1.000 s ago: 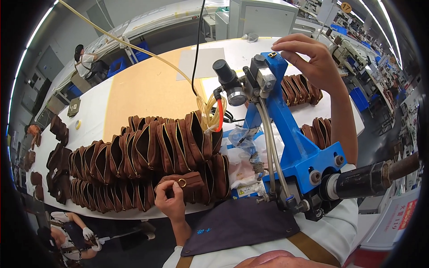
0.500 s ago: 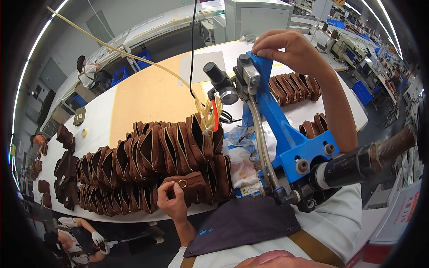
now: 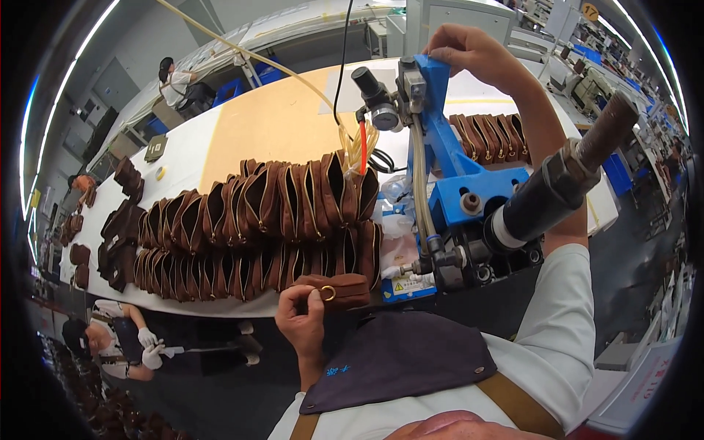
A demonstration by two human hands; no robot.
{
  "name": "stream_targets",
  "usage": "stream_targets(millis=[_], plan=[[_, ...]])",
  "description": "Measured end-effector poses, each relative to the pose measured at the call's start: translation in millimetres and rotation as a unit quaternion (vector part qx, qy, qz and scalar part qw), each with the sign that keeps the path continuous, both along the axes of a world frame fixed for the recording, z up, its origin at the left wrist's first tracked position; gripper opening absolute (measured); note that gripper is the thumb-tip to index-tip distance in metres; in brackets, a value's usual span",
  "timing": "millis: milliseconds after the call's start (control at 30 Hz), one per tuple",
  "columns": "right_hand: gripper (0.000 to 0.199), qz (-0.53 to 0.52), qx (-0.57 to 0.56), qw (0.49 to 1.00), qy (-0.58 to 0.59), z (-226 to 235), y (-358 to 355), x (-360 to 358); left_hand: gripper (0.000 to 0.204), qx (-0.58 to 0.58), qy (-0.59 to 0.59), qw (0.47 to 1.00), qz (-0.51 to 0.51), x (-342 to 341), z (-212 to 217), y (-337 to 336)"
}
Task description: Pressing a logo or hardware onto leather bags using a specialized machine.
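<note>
Reading the view as a clock face, we find the left hand [image 3: 299, 319] at 7 o'clock, its thumb and fingers clamped on the near-left end of a brown pouch [image 3: 350, 287]. This pouch lies at 6 o'clock, and we see its gold ring [image 3: 328, 294] beside the thumb. At 1 o'clock, the right hand [image 3: 473, 53] bends over a blue machine frame [image 3: 438, 110], fingertips at its upper end; we cannot tell whether they close on anything. Toward 9 o'clock we note packed rows of open pouches [image 3: 268, 211]; a black cylinder [image 3: 524, 216] juts at 3 o'clock. At 8 o'clock we see a co-worker [image 3: 117, 334] in white gloves.
</note>
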State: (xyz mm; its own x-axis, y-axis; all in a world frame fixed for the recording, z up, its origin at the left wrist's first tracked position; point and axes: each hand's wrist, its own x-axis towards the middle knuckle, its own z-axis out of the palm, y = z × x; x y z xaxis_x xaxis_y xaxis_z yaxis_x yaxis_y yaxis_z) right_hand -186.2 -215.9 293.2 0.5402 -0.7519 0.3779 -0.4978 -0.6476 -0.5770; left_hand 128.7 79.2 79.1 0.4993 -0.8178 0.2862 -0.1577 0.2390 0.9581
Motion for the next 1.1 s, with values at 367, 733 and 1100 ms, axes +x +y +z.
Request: stream_targets(millis=[367,733,1100], plan=[[0.031,-0.465,0.214,0.839,-0.183,-96,153,-31,0.010,0.087,-0.092,0.976,-0.178,-28,-8,9],[0.015,-0.337,0.324,0.820,-0.331,-269,359,60,0.023,0.021,-0.229,0.901,-0.369,-51,-43,9],[0.013,-0.334,0.218,0.874,-0.278,-266,367,103,0.027,-0.004,-0.290,0.885,-0.365,-59,-62,34]])
